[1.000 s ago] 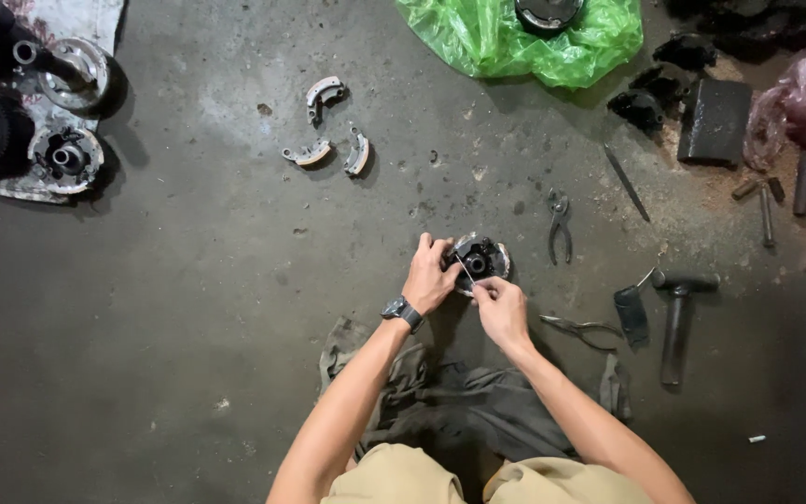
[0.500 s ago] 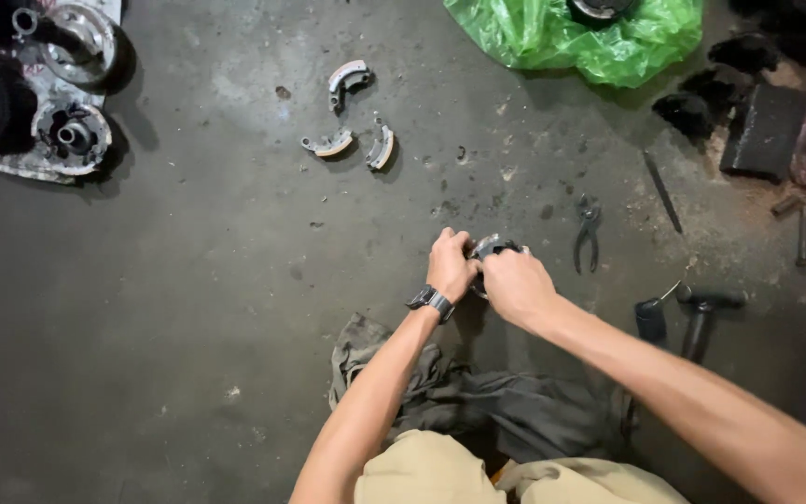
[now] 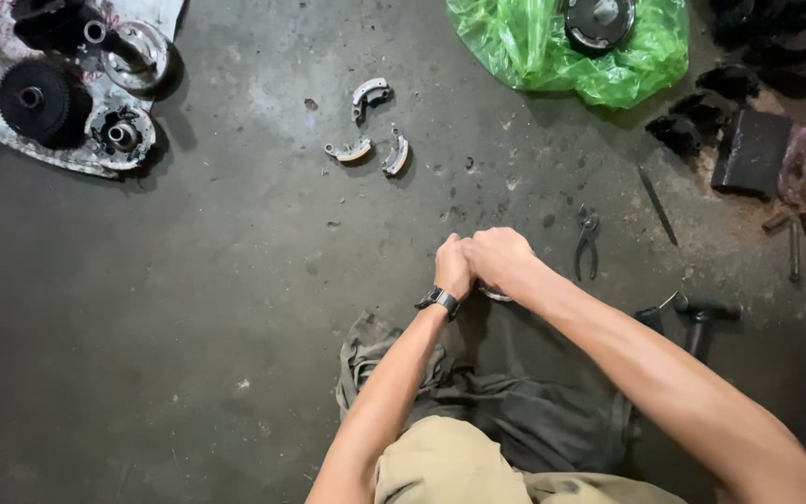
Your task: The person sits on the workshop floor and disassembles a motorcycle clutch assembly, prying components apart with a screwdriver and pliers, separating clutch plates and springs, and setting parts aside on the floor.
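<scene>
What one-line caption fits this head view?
Both hands, left hand and right hand, clamp a small round metal part on the concrete floor, pliers nearby.

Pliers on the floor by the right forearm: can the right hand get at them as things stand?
Probably yes. The pliers lie on open floor just past the right hand, nothing between, but that hand is closed with the left hand on a metal part.

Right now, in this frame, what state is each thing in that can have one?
Left hand: closed, pressed on the round metal part.
Right hand: closed over the same part.
Round metal part: on the floor, mostly hidden under both hands.
Pliers: lying untouched, handles slightly apart.
Hammer: lying flat, untouched.
Three curved shoes: loose, separate on the floor.
Green bag: spread flat, a round part on it.
</scene>
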